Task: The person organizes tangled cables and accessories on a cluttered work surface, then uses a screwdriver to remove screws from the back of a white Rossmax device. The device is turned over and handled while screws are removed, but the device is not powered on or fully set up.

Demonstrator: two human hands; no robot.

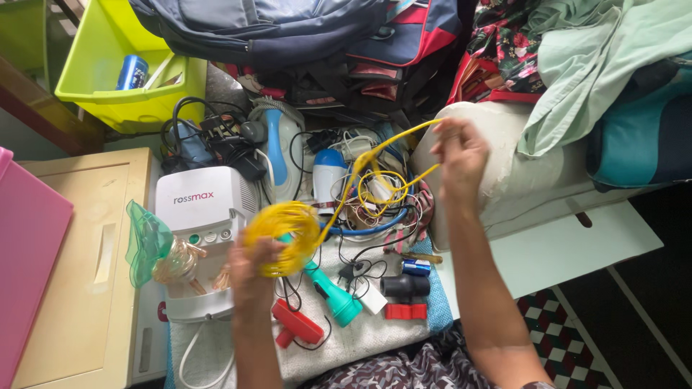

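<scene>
My left hand (252,263) grips a blurred coil of yellow cable (282,236) over a white cloth. The cable's free length runs up and right to my right hand (459,155), which pinches it near a white cushion. Loops of the same yellow cable hang over a tangle of wires (375,191) between my hands. A teal flashlight (331,294) and a red tool (297,324) lie just below the coil.
A white nebuliser machine (202,205) with a green mask (146,241) sits at the left on a beige cabinet (86,266). A lime bin (119,68), bags (288,29), an iron (277,148) and clothes (598,72) crowd the back. Small adapters (404,288) lie at the right.
</scene>
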